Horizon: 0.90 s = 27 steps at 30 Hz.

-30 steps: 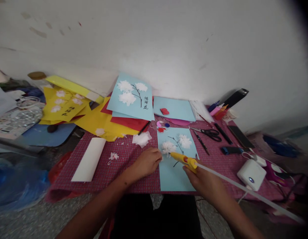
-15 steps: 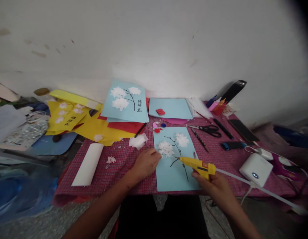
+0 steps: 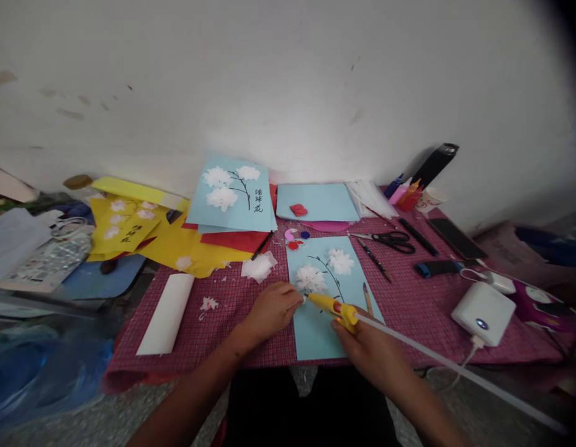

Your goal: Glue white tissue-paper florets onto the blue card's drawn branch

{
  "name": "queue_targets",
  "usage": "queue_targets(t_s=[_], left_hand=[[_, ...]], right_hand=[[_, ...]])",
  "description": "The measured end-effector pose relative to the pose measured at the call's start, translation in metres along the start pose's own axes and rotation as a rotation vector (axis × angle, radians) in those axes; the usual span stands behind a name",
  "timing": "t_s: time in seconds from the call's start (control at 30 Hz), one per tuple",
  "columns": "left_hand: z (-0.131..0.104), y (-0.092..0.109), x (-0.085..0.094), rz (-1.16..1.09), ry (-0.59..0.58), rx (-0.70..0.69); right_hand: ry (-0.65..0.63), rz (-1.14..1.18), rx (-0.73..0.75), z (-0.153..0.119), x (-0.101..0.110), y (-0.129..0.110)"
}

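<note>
My right hand (image 3: 362, 338) is wrapped around a yellow hot glue gun (image 3: 332, 307) with a long translucent glue stick (image 3: 437, 354) trailing from its back. The gun's nozzle is close to the fingertips of my left hand (image 3: 275, 310), which are pinched together. Something small and whitish may be in that pinch, too small to make out. Beneath lies a light blue sheet (image 3: 316, 344) with a drawn dark branch (image 3: 337, 282). Two fluffy white paper flowers sit on it, one at the left (image 3: 310, 279) and one at the upper right (image 3: 340, 262).
White paper pieces (image 3: 259, 267) lie left of the sheet, near a folded white paper (image 3: 167, 313). Behind stands a finished flower picture (image 3: 234, 211). Scissors (image 3: 393, 241), a brush (image 3: 368, 300), a phone (image 3: 457, 238) and a white power box (image 3: 484, 312) are at right.
My right hand has brought the glue gun leftward, so its nozzle now meets the area at my left fingertips. My left hand has stayed nearly in place. The view has shifted slightly.
</note>
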State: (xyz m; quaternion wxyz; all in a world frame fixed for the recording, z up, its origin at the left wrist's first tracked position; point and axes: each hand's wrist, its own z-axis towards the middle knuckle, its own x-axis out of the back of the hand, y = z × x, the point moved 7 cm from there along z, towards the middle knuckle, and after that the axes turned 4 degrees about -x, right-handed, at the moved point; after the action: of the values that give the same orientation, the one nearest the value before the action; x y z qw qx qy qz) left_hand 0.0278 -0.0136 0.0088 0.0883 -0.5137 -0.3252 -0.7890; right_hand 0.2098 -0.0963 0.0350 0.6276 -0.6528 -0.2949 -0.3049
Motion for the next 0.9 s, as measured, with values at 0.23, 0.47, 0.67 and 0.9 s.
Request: queue_targets(t_s=[0.23,0.47,0.67,0.9], left_hand=[[0.003,0.001,-0.001,0.03,-0.028,-0.018],[0.004,0.003,0.001,0.018,-0.023,-0.051],[0.004,0.003,0.002,0.042,-0.019,-0.026],[0.004,0.0,0.0,-0.036,-0.011,0.001]], right_hand=[[-0.017,-0.271,0.016,0.009,-0.012,-0.018],[-0.031,-0.316,0.015,0.014,-0.016,-0.013],[-0.038,-0.335,-0.009,0.015,-0.016,-0.012],[-0.055,-0.353,-0.029,0.014,-0.015,-0.014]])
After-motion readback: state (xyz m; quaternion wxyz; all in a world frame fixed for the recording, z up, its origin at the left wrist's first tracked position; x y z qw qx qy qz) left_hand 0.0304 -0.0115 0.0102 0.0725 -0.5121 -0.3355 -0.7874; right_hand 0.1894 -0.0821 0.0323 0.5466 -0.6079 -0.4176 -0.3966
